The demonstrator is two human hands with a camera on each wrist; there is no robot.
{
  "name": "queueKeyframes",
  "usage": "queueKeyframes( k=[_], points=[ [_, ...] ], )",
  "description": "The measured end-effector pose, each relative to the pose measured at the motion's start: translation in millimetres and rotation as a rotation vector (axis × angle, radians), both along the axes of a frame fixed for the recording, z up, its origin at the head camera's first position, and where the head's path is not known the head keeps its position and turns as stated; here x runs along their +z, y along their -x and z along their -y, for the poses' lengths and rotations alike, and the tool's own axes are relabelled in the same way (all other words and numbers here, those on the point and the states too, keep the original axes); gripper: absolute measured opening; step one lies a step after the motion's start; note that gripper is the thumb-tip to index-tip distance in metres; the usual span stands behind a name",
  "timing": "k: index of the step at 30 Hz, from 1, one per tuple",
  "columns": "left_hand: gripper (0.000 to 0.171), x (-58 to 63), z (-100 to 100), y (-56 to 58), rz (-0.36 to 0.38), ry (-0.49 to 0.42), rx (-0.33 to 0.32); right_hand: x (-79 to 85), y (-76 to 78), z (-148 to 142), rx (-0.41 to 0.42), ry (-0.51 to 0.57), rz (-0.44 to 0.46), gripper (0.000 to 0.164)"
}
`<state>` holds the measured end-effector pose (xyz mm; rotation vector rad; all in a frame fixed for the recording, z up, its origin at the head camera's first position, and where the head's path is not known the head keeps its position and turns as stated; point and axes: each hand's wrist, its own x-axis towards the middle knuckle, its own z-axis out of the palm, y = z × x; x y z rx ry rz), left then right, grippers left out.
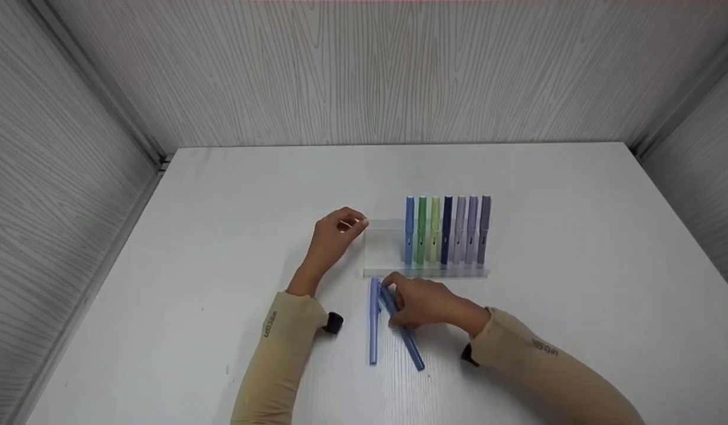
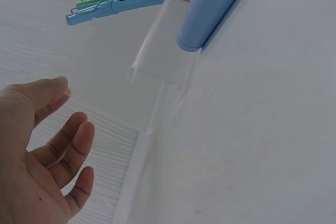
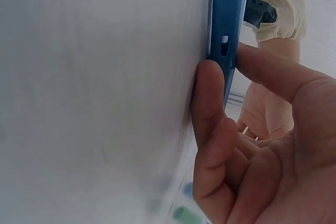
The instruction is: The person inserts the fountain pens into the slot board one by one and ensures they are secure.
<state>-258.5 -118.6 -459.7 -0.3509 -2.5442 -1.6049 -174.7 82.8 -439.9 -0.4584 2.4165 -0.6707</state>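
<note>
My right hand (image 1: 426, 302) pinches a blue pen (image 1: 411, 348) between thumb and fingers. This pen lies slanted, close along the table surface; the right wrist view shows the small slot in its barrel (image 3: 224, 45). Just left of it a periwinkle pen (image 1: 373, 330) lies nearly straight up and down in the head view. At the upper left corner of a clear acrylic pen rack (image 1: 383, 248) is my left hand (image 1: 333, 233), its fingers loosely bent. Nothing shows between those fingers in the left wrist view, where the hand (image 2: 37, 150) appears beside the rack's edge.
Several capped pens stand side by side in the rack's right part, from a light blue pen (image 1: 409, 230) and a green pen (image 1: 422, 230) to a dark purple pen (image 1: 484, 230). The white table (image 1: 163, 283) meets wood-grain panels (image 1: 364, 71) at its back and sides.
</note>
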Motion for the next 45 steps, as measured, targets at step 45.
queueKeyframes(
  k=[45],
  points=[
    [0.019, 1.0, 0, 0.1, 0.01, 0.021, -0.007, 24.7, 8.5, -19, -0.01, 0.169, -0.017, 0.068]
  ],
)
